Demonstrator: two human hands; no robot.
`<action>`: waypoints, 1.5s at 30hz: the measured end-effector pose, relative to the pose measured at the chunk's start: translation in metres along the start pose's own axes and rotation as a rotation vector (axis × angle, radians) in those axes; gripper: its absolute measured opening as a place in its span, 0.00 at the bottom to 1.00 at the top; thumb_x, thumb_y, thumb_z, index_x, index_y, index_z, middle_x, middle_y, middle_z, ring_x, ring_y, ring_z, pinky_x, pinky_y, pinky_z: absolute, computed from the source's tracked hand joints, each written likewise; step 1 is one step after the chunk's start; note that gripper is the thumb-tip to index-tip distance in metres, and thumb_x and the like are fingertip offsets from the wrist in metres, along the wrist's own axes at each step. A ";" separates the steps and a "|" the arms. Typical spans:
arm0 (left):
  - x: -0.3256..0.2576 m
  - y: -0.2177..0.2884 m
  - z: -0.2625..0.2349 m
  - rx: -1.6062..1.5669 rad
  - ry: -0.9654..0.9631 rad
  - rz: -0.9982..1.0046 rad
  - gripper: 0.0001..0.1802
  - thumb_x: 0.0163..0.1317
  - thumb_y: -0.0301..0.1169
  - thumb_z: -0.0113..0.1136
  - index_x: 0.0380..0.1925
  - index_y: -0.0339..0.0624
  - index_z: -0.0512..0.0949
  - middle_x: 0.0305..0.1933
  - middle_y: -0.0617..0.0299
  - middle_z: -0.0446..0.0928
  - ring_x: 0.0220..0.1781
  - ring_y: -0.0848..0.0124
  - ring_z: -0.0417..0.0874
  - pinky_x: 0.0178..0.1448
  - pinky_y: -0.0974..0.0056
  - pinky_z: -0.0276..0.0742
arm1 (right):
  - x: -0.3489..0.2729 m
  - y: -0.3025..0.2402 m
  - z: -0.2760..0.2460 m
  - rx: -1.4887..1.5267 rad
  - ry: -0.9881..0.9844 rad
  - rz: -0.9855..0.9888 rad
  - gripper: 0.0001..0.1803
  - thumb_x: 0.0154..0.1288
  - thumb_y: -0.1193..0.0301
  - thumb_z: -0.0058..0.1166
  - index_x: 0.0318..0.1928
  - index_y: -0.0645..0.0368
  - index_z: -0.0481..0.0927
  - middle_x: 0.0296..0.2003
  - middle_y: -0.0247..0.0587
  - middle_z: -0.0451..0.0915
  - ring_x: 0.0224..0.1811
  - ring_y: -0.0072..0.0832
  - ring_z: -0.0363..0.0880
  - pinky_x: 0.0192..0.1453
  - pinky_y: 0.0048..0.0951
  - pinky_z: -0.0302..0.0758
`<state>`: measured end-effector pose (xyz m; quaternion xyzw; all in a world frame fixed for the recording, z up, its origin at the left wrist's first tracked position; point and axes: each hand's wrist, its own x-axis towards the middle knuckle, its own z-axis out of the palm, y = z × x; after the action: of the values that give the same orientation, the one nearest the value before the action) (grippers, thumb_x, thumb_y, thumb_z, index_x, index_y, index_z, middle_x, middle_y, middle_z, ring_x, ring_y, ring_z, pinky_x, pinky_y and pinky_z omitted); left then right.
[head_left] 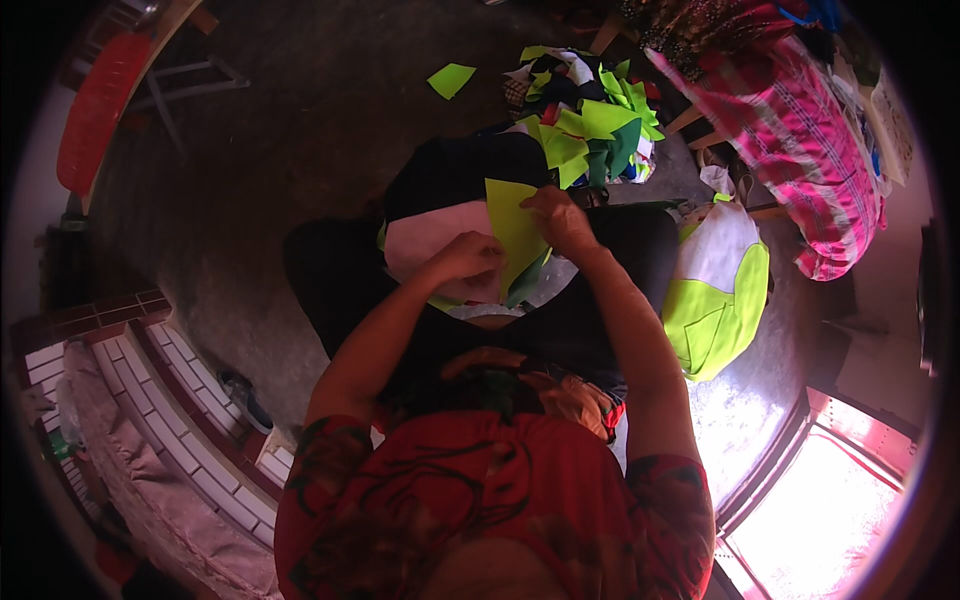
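Note:
A rounded bundle lies across my lap, with a black cloth part (460,165) on its far side and a pale pinkish cloth part (430,232) nearer me. Against its right side stands a yellow-green cloth piece (512,225). My right hand (565,222) pinches that piece near its upper right edge. On the pale cloth, beside the piece's lower left edge, rests my left hand (468,258) with fingers curled closed; what they hold is hidden. A dark green cloth corner (527,285) shows below the yellow-green piece.
Beyond my knees lies a heap of lime, green and white cloth scraps (595,125). One lime scrap (451,80) lies apart on the dark floor. To my right sits a white and lime cloth bundle (720,290), near a pink plaid cloth (780,140). A red seat (100,115) stands far left.

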<state>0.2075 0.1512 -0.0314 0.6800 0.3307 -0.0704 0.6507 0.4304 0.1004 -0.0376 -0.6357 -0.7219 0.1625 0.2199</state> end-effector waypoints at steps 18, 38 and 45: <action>0.009 -0.025 0.012 -0.092 -0.004 -0.008 0.22 0.62 0.21 0.48 0.57 0.42 0.69 0.34 0.59 0.76 0.32 0.70 0.81 0.33 0.66 0.80 | -0.019 0.003 0.034 -0.359 -0.162 -0.106 0.36 0.51 0.68 0.56 0.64 0.39 0.66 0.71 0.49 0.47 0.62 0.47 0.65 0.53 0.46 0.75; 0.007 -0.018 0.009 -0.199 -0.020 -0.084 0.20 0.64 0.26 0.52 0.57 0.43 0.69 0.33 0.57 0.79 0.26 0.70 0.82 0.29 0.69 0.79 | -0.167 0.055 -0.216 -0.279 0.740 0.650 0.21 0.55 0.70 0.60 0.51 0.53 0.77 0.47 0.46 0.79 0.51 0.43 0.75 0.54 0.37 0.72; 0.004 -0.018 0.006 -0.200 -0.022 -0.048 0.19 0.64 0.27 0.52 0.56 0.41 0.70 0.30 0.58 0.79 0.25 0.72 0.82 0.27 0.71 0.77 | -0.225 0.084 -0.202 -0.456 0.539 1.002 0.26 0.50 0.55 0.64 0.48 0.54 0.79 0.46 0.42 0.79 0.51 0.41 0.75 0.51 0.41 0.72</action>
<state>0.2031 0.1456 -0.0495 0.6026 0.3450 -0.0599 0.7171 0.6293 -0.1199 0.0662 -0.9476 -0.2709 -0.0788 0.1502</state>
